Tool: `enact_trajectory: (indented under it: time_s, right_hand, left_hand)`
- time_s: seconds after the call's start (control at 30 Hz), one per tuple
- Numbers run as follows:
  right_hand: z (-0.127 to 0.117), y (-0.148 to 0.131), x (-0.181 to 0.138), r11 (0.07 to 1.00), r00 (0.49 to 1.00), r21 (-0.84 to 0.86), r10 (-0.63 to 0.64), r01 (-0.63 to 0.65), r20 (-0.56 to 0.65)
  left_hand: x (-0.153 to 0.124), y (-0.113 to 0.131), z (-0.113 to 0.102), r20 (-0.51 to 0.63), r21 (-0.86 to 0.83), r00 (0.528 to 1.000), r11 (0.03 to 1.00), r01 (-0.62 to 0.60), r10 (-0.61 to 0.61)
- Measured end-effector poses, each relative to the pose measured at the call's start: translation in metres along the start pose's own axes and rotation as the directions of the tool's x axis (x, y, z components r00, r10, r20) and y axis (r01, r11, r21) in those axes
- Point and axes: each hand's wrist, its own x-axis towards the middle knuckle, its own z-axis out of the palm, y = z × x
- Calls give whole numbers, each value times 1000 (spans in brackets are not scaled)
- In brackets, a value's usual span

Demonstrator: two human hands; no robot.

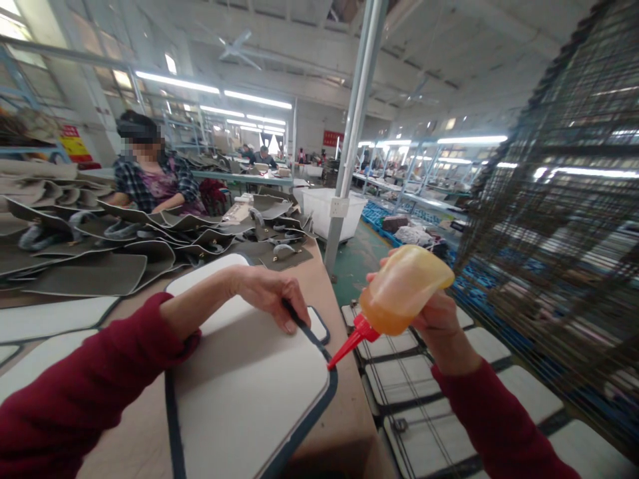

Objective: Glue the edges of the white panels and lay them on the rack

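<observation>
A white panel with rounded corners and a dark edge strip (249,392) lies before me on the table. My left hand (277,296) has its fingers closed on the dark strip along the panel's far side. In my right hand (439,313) is a yellowish squeeze bottle (404,286), tilted downward, with amber liquid inside. Its red nozzle (347,349) points at the strip near the panel's right corner, with the tip at or very close to it. Another white panel (210,273) lies partly beneath.
Piled grey-brown pieces (100,266) cover the table's far left, where a person (152,173) works. More edged white panels (399,379) lie low on the right. A metal post (352,133) rises beyond the table's corner, near a white bin (324,213).
</observation>
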Motion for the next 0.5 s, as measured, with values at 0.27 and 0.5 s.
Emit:
enact_trajectory:
  time_s: [0.27, 0.5]
  right_hand:
    - [-4, 6, -3, 997, 996, 11, -79, 80, -39]
    - [-8, 13, -9, 980, 977, 62, -181, 188, -111]
  left_hand:
    - [-15, -5, -3, -59, -6, 997, 999, 54, -54]
    - [-29, -13, 5, -177, -48, 979, 994, 94, -101]
